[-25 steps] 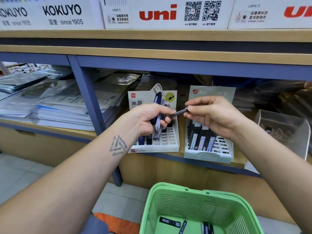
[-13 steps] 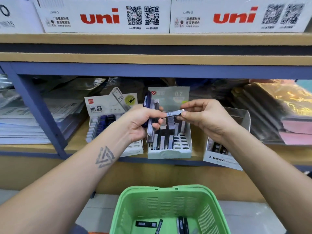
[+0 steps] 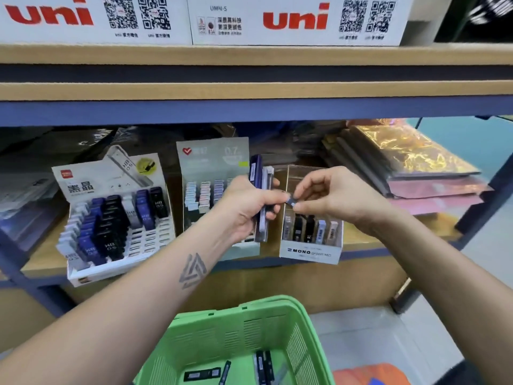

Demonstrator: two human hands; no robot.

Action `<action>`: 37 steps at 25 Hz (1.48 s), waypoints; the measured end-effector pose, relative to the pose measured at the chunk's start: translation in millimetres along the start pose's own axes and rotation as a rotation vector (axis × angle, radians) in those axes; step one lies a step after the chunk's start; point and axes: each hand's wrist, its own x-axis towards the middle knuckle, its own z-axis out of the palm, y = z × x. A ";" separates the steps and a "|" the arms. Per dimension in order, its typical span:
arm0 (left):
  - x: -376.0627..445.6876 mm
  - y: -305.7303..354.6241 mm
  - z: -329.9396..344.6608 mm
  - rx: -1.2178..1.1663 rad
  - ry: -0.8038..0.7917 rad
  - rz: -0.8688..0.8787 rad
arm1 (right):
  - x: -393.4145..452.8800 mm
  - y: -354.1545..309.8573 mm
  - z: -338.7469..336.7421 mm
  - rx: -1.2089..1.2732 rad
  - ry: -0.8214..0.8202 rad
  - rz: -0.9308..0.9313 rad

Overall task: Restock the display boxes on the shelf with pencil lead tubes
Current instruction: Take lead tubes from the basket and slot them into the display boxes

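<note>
While the left hand [image 3: 244, 207] is gripping a bundle of lead tubes [image 3: 261, 195] upright, the right hand [image 3: 330, 195] is pinching one small tube [image 3: 291, 202].
Both are hovering above the MONO display box [image 3: 309, 250], which is sitting at the shelf's [image 3: 361, 240] front edge; more tubes are lying in the green basket [image 3: 249, 326] below.

Stationery shop: shelf [image 3: 249, 91], uni cartons [image 3: 297, 20], lead display boxes [image 3: 116, 218].

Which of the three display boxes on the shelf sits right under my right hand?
The white MONO box, rightmost of the three; the right hand hovers directly above its tubes.
</note>
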 end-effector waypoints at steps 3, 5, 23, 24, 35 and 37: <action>4.5 -3.9 12.1 -0.075 -0.005 -0.040 | 2.8 5.3 -9.8 -0.227 -0.043 -0.012; 7.7 -3.5 10.6 -0.146 0.030 -0.066 | 8.9 13.7 -18.8 -0.314 0.102 -0.028; 5.0 -6.0 -10.7 -0.130 -0.023 -0.117 | 42.5 61.9 25.2 -0.483 0.442 -0.025; 4.9 -6.2 -10.8 -0.131 -0.025 -0.118 | 43.1 63.2 26.7 -0.496 0.449 -0.025; -0.2 5.7 -14.9 -0.302 -0.017 -0.109 | 38.9 15.0 38.7 0.102 0.293 -0.007; -1.0 10.8 -19.5 -0.357 0.009 -0.061 | 32.1 -3.8 40.4 0.436 0.078 0.093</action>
